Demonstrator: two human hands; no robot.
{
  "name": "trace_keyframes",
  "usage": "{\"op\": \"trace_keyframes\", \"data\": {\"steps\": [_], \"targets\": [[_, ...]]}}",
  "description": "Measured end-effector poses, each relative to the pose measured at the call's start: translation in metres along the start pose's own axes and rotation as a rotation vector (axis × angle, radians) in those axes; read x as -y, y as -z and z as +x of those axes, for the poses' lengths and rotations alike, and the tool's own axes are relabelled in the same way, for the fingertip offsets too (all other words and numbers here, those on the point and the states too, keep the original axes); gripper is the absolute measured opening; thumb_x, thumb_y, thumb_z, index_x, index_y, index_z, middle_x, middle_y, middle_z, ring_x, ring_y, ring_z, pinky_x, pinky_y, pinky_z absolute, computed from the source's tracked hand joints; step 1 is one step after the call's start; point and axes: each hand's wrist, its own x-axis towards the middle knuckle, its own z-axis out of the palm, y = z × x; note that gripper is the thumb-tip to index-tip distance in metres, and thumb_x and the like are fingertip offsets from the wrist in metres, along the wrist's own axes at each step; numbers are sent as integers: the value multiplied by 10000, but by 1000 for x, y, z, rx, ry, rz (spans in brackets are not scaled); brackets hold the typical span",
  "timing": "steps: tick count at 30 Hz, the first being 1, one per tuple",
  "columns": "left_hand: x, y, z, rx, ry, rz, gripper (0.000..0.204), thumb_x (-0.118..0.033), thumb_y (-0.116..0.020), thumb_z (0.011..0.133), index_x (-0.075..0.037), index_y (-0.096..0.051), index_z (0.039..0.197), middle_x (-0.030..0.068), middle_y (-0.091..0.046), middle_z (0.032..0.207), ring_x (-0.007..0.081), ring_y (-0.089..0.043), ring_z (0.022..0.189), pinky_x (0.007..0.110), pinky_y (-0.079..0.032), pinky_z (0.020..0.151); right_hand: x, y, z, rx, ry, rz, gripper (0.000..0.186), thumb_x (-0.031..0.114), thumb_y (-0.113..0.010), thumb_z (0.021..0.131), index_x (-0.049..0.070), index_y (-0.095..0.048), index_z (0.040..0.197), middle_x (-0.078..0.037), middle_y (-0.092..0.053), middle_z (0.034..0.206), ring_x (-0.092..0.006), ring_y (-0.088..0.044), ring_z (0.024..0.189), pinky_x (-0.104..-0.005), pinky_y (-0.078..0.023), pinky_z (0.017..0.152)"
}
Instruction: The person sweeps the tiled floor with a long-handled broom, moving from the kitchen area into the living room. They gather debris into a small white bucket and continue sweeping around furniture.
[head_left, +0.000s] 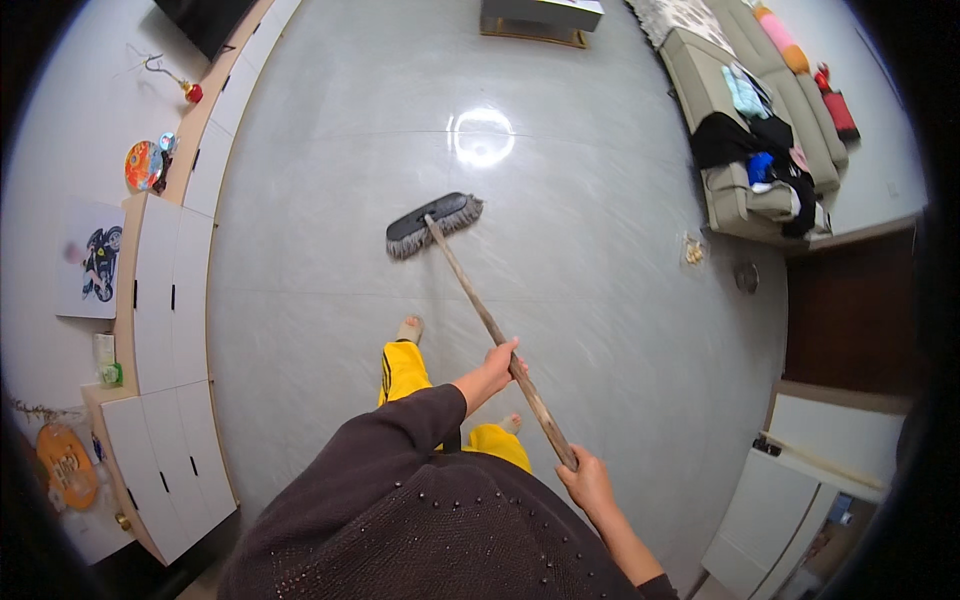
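A broom (pixel 470 290) with a long wooden handle slants from my body out to the front left. Its dark head, edged with grey bristles, rests on the shiny grey floor (pixel 330 200). My left hand (pixel 496 366) is wrapped round the middle of the handle. Lower down, my right hand (pixel 588 481) grips the handle near its end. My feet, in light slippers below yellow trousers, stand behind the broom head; the left foot is farther forward.
White cabinets (pixel 160 290) run along the left wall. A light sofa (pixel 690 75) with clothes on it stands at the right. A low table (pixel 540 18) is at the far end. A small bowl-like thing (pixel 746 277) and a clear packet (pixel 692 250) lie on the floor at right.
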Motion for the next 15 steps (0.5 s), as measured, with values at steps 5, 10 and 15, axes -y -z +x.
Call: {"op": "trace_keyframes", "data": {"steps": [5,10,15], "targets": [[-150,59,-9,64,-104,-249,630,-512,-416,905,8,-302,1240,154,-536,848,280,-586,725,431,-521,613,138,-97,127,-10,141,83,398,192,-640,739,-30,-557,1059,-257,-612,924,-392,-596,901,-416,-466,758],[-266,156,-28,8,-181,-318,569,-500,-416,905,-1,-347,1168,169,-538,903,290,-588,754,427,-516,663,307,-146,333,-83,277,32,273,261,-663,766,9,-557,788,-56,-532,558,-159,-515,451,-335,-408,410],[-314,219,-50,-71,-242,-397,438,-414,-448,915,-18,-381,1091,169,-530,912,290,-584,747,423,-515,659,537,-85,438,140,78,426,254,189,-646,828,30,-545,658,-25,-492,546,-119,-419,399,-261,-360,384]]}}
